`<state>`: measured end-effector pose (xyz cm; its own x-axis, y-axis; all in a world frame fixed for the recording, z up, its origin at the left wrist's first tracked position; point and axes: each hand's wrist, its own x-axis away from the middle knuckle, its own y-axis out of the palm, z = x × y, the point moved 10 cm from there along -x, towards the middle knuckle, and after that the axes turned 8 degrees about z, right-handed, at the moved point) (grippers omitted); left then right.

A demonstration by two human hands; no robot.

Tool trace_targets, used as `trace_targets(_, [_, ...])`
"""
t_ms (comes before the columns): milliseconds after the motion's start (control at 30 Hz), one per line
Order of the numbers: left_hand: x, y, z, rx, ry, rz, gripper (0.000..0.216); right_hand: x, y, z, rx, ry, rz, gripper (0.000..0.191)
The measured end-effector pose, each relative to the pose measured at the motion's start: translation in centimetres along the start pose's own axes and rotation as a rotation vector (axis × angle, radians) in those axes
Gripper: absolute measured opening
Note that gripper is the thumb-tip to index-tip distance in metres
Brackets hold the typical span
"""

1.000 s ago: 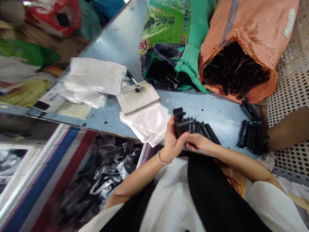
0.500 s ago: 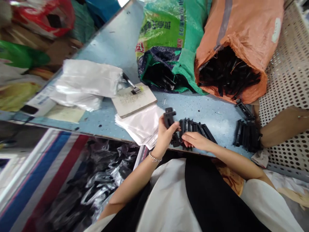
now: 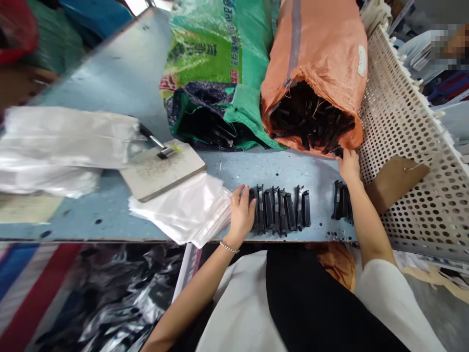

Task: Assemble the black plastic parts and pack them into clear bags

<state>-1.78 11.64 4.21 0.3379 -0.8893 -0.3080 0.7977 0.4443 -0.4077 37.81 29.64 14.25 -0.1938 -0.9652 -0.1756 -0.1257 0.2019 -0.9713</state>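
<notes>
A row of black plastic parts stands side by side on the blue table near its front edge. My left hand rests against the left end of that row, fingers curled on the end piece. My right hand reaches to the mouth of the orange sack, fingers on a black part at its lip. A second small stack of black parts lies just under my right forearm.
A green sack of black parts lies left of the orange one. Clear plastic bags and a grey board with a tool sit left of my left hand. A perforated white panel walls the right side.
My left hand has set its black part down at the left end of the row. My right hand has left the row and reached right to the orange sack. The view has swung left.
</notes>
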Motion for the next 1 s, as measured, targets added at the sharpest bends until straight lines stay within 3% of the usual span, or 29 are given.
trace_targets(100, [-1.1,0.1,3.2,0.228,-0.031,-0.077,0.053,4.5,-1.0,-5.8,-0.619,-0.215,-0.074,0.051])
trace_targets(167, [-1.2,2.1,5.2,0.546,-0.156,-0.309,0.059,9.2,-0.5,-11.1,-1.029,-0.359,-0.339,0.058])
trace_targets(233, [-0.2,4.5,7.1,0.796,-0.345,-0.621,0.069,14.1,-0.4,-16.2,-1.096,-0.569,-0.546,0.063])
trace_targets(300, [1.0,5.3,7.5,0.865,-0.527,-0.806,0.075,17.0,-0.9,-19.4,-0.976,-0.738,-0.528,0.061])
trace_targets(367, [0.7,4.1,6.7,0.825,-0.598,-0.736,0.071,17.5,-1.8,-20.8,-0.838,-0.782,-0.363,0.055])
trace_targets(500, [-0.5,-0.4,5.4,0.649,-0.490,-0.412,0.059,17.5,-3.1,-22.3,-0.683,-0.829,-0.140,0.039])
trace_targets(567, [-0.3,-1.7,5.6,0.560,-0.441,-0.371,0.059,17.9,-3.2,-23.5,-0.570,-0.915,-0.058,0.028])
trace_targets(667, [-0.4,-3.5,6.5,0.479,-0.344,-0.333,0.064,18.6,-2.9,-25.2,-0.442,-1.044,0.001,0.027])
trace_targets(767, [-0.4,-4.5,7.0,0.424,-0.293,-0.341,0.067,18.8,-2.6,-26.3,-0.441,-1.105,-0.039,0.031])
trace_targets(833, [-0.2,-4.6,7.2,0.402,-0.270,-0.367,0.066,18.6,-2.2,-26.5,-0.502,-1.043,-0.126,0.037])
trace_targets(1000, [0.0,-4.9,7.2,0.224,-0.160,-0.326,0.075,19.0,2.0,-25.9,-0.825,-0.539,-0.574,0.060])
